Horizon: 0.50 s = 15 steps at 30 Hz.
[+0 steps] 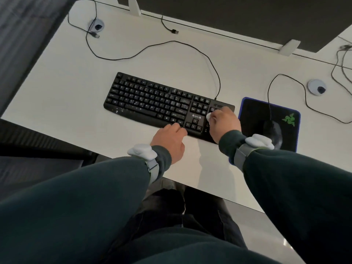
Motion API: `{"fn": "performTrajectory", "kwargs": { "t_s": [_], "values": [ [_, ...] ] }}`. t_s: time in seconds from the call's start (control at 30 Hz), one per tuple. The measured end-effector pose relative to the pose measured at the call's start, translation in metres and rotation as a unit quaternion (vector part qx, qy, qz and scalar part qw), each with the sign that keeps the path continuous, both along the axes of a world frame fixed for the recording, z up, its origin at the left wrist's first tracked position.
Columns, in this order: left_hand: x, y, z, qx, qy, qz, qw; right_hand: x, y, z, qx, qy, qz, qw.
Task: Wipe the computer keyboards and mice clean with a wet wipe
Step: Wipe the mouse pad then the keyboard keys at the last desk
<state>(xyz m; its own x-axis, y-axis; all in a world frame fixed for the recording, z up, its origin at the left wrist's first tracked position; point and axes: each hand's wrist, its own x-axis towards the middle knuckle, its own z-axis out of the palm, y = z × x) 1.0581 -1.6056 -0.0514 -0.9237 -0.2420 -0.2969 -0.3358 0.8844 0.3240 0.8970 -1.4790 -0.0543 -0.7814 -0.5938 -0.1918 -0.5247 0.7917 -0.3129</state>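
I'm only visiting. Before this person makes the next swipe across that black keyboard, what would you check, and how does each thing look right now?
1. Grip on the wet wipe: ok, the right hand pinches it.
2. Wipe against the keyboard: ok, it sits at the number-pad end.
3. Keyboard steadied: ok, the left hand touches its front edge.
4. Path free of the keyboard cable: ok, it loops away behind.
5. Wipe wet enough: cannot tell.
6. Whether the mouse is cleaned: cannot tell; it lies on the mouse pad, no hand on it.
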Motion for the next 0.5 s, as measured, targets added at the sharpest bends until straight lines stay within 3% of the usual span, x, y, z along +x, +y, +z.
{"fn": "performTrajectory", "kwargs": {
  "t_s": [0.13,0.3,0.37,0.5],
  "values": [
    [-0.008,0.010,-0.001,0.008,0.013,-0.003,1.000,0.021,0.019,-0.006,0.017,-0.024,0.124,0.992],
    [-0.016,0.026,0.000,-0.005,-0.033,-0.019,0.999,-0.024,0.020,-0.004,-0.012,0.016,0.027,0.999],
    [-0.020,0.036,0.001,-0.007,-0.055,-0.010,0.998,-0.036,0.007,-0.003,-0.031,0.013,0.034,0.999],
    [-0.033,0.057,0.009,0.004,-0.111,0.042,0.993,-0.032,0.008,-0.006,0.006,-0.003,0.201,0.979]
  ]
}}
